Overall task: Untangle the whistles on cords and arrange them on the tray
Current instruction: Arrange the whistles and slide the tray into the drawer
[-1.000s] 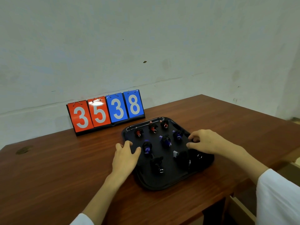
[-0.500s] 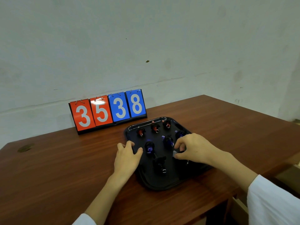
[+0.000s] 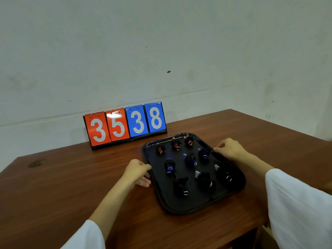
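Nine whistles (image 3: 190,159) sit in rows on the tray (image 3: 188,211), lower centre-right — probably light, hard, with limp cords, best pinched by the body — left hand (image 3: 138,172) gripping its left rim, right hand (image 3: 230,149) curled at the right rim, grip unclear.

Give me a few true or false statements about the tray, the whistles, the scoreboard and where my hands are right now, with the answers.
1. Nine whistles sit on the tray in three rows of three. True.
2. The scoreboard shows 38 in red and 35 in blue. False: red reads 35, blue reads 38.
3. The left hand is lifting a whistle off the tray. False: it grips the tray's left rim.
4. The right hand is at the tray's right rim. True.
5. The row nearest the scoreboard holds the red whistles. True.
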The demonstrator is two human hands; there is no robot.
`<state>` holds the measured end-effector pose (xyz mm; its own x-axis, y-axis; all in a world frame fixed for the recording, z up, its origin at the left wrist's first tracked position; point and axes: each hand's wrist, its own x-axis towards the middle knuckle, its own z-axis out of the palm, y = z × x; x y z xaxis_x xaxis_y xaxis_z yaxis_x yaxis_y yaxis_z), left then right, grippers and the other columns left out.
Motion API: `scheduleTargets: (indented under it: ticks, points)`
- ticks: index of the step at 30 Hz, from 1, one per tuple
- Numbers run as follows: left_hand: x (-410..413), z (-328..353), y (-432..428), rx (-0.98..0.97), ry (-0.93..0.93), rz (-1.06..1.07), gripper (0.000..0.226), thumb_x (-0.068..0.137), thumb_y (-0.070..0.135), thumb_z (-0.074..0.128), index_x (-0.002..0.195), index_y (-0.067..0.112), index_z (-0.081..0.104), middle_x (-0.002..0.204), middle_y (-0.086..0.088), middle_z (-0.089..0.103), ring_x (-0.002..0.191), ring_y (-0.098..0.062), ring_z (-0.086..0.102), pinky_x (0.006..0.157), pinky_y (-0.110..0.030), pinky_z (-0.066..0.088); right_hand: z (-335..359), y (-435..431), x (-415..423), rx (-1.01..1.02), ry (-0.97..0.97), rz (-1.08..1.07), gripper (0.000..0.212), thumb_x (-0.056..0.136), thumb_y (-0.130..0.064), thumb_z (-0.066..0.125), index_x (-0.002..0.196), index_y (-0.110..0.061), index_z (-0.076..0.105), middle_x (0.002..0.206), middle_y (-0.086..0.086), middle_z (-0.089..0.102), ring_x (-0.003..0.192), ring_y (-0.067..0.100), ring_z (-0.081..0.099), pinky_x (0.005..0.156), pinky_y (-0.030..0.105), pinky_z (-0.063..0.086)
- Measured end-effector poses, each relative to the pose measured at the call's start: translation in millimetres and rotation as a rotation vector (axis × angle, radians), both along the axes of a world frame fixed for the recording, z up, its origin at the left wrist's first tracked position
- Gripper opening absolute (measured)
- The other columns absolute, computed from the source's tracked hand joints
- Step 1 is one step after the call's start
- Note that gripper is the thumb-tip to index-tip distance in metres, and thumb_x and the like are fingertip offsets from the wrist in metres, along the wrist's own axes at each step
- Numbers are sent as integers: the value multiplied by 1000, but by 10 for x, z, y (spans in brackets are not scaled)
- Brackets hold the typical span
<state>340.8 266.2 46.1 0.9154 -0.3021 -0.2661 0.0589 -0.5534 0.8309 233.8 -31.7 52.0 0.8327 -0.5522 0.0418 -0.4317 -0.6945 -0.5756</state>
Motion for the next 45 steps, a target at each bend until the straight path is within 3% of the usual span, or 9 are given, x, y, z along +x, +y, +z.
scheduleTargets:
  ticks: [7,11,15,21,25,30,37,40,45]
  points:
    - [66,61,16,-144,122,14,30,84,-5,63,111,-15,55,102,-31,64,67,-29,67,44,-28,55,-102,-1,128,64,-50,-61,12,81,-17,66,78,-8,74,82,7,71,77,21,65,69,30,52]
    - [76,73,61,-214,250,4,22,82,-9,63,103,-14,59,88,-28,65,67,-29,66,46,-30,57,-64,-37,144,117,-14,-84,12,78,-13,68,85,-6,75,88,11,72,83,24,66,82,37,54]
    - [-3,16,72,-290,322,-15,6,82,-12,60,88,-12,61,64,-22,68,52,-25,69,46,-30,57,33,-5,38,80,9,-91,12,76,-11,68,83,-5,75,89,11,73,79,24,67,75,32,55]
    - [-334,89,-7,-360,425,-152,18,83,-12,58,101,-15,59,82,-26,66,60,-27,70,52,-31,58,327,-55,-401,26,16,-141,15,75,-11,67,85,-2,74,87,14,73,54,17,56,51,22,47]
    - [-614,184,-129,-390,456,-258,9,84,-11,57,91,-8,62,77,-23,67,60,-26,70,53,-31,59,444,-138,-842,7,3,-202,16,74,-11,69,86,-1,74,89,15,72,76,28,66,65,33,54]
    - [-983,139,-374,-363,521,-393,8,84,-8,58,92,-7,61,83,-23,65,67,-26,69,58,-31,60,426,-243,-1542,13,20,-299,18,78,-13,71,92,-2,73,84,9,68,73,22,60,54,24,48]
    - [-1641,81,-772,-331,562,-549,13,83,-7,59,96,-7,61,80,-24,68,63,-26,71,56,-31,60,331,-426,-2572,25,16,-444,14,77,-12,72,88,-4,73,86,14,69,76,24,61,63,31,54]
    - [-1966,80,-944,-348,594,-599,18,83,-9,59,101,-9,59,89,-28,66,61,-27,70,52,-31,59,365,-483,-2997,40,19,-476,9,80,-10,70,88,-7,71,78,5,64,72,17,56,51,21,42]
    - [-2531,-24,-1241,-357,628,-683,31,84,-9,58,115,-10,54,112,-33,60,71,-31,69,52,-30,58,326,-638,-3718,10,63,-553,10,82,-11,67,91,-7,71,79,3,65,74,16,58,55,23,46]
